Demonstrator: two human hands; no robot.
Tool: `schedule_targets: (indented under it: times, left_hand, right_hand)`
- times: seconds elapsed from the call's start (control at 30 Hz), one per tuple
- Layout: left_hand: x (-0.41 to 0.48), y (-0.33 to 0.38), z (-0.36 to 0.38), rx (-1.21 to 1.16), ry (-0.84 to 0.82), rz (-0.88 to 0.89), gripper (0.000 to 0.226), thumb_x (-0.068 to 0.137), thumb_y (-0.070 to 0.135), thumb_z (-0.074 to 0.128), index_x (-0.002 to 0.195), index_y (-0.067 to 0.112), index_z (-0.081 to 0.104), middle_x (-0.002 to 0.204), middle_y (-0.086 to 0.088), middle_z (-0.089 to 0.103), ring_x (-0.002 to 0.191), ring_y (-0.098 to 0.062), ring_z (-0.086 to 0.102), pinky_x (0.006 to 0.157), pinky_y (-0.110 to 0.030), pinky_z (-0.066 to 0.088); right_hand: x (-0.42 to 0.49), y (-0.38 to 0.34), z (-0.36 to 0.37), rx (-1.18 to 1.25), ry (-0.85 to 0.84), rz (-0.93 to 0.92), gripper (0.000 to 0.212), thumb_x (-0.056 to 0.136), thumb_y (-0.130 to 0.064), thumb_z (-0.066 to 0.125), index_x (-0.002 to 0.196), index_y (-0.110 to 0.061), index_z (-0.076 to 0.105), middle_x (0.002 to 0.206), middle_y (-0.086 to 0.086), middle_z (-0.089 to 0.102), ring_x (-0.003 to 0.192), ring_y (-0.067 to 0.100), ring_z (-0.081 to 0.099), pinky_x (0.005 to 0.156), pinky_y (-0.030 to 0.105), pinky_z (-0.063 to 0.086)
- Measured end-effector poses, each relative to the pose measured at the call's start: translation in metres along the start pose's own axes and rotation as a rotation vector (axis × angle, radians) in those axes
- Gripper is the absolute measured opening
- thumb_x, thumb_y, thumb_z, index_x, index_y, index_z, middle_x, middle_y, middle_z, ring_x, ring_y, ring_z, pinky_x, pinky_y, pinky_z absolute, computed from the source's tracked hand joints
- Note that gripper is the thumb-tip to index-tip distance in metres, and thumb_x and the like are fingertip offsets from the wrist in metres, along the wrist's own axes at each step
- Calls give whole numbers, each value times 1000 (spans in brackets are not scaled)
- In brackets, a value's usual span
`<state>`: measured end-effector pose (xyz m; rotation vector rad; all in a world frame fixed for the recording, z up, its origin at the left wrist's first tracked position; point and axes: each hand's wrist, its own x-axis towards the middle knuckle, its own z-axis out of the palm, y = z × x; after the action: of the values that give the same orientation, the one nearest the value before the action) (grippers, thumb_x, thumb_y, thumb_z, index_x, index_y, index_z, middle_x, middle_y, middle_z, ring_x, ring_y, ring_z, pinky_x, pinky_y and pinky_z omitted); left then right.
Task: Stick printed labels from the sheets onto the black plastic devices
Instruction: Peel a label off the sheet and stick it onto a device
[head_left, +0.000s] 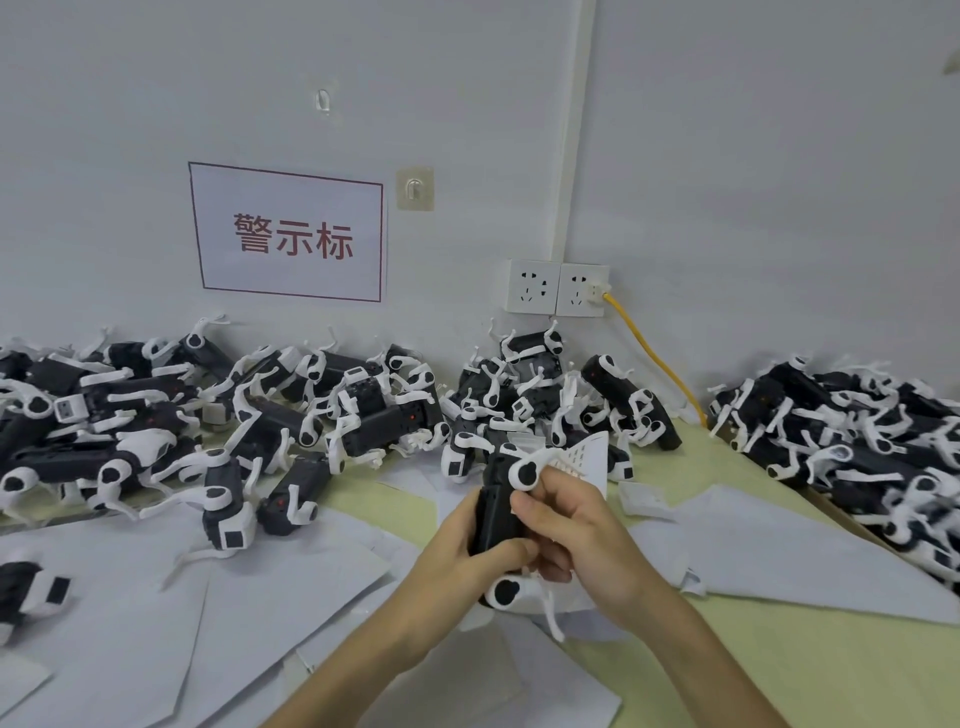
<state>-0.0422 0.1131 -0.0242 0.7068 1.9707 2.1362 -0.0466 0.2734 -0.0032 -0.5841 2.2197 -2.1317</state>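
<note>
Wall sign (288, 232), far left: red characters "警示标" inside a red border. The print on the label sheet (589, 454) is too small to read.

Left hand (462, 551): fingers curled round the black device (493, 514), gripping its body. The device is held upright above the table (779, 649), near centre.

Right hand (576, 525): thumb and curled fingers pinch the device's upper end. The sheet rises just behind these fingers.

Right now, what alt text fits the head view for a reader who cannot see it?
Two hands hold a black device with white legs over a paper-strewn table: left hand gripping its body, right hand pinching its top, a label sheet behind. Similar devices lie heaped along the wall.
</note>
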Motion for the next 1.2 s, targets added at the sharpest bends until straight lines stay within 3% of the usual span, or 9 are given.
schedule_targets:
  times: [0.13,0.3,0.47,0.7,0.83,0.9,1.0,1.1,1.2]
  left_hand:
    - [0,1,-1,6,23,-12,41,84,20,67,124,14,57,94,2,78,90,-14,76,78,-17,54]
    - [2,-2,1,39,68,-29,43,81,24,71,121,15,57,95,7,77,91,-10,74,76,-16,54]
    - [5,-3,-6,-112,87,-137,55,73,22,76,126,15,62,115,-14,74,105,-28,72,84,-37,59]
    - [13,-2,-14,-227,116,-237,51,72,25,76,116,4,61,87,-12,71,77,-21,70,68,-37,59]
    - [15,2,-17,-172,129,-361,54,66,47,82,96,4,71,79,-20,67,74,-35,69,70,-43,56]
    - [18,5,-16,-156,118,-395,55,69,52,85,93,2,77,84,-27,67,74,-41,69,79,-55,56]
    - [21,7,-18,-203,107,-480,65,72,59,72,87,-3,79,85,-34,68,67,-46,70,63,-53,61]
    - [17,1,-29,-240,49,-494,88,84,73,49,114,-7,70,109,-40,67,88,-56,69,77,-53,62]
    - [15,-1,-29,-268,140,-422,69,97,64,38,114,2,63,103,-27,74,83,-50,72,60,-43,63]
  right_hand:
    - [0,3,0,-25,-4,-5,23,90,-33,59,69,-25,53,62,9,38,47,11,33,46,20,32]
    - [0,5,5,-110,26,-69,27,92,-35,60,66,-32,53,57,-8,45,46,8,41,46,19,33]
    - [2,9,4,-198,28,-144,30,97,-28,53,68,-30,46,59,-16,44,53,2,41,52,17,37]
    - [-4,1,2,-474,389,-623,25,93,-19,64,71,-11,52,67,-6,52,60,12,48,55,29,41]
    - [-4,-19,-14,-626,269,-575,13,82,-7,72,82,-20,68,132,-14,62,125,13,56,104,23,41]
    - [-3,-28,-23,-757,-33,-421,45,80,-7,74,115,-35,70,149,-22,49,142,3,39,113,13,27]
    - [-1,-32,-32,-837,-203,-235,59,85,-10,72,135,-40,62,137,-26,58,130,-9,47,108,12,35]
    - [-2,-33,-39,-860,-116,-197,37,81,-15,80,112,-33,75,110,-19,69,105,0,61,88,17,47]
    - [-7,-34,-59,-742,-46,-104,29,74,-20,85,93,-39,76,93,-18,71,79,4,64,65,11,45]
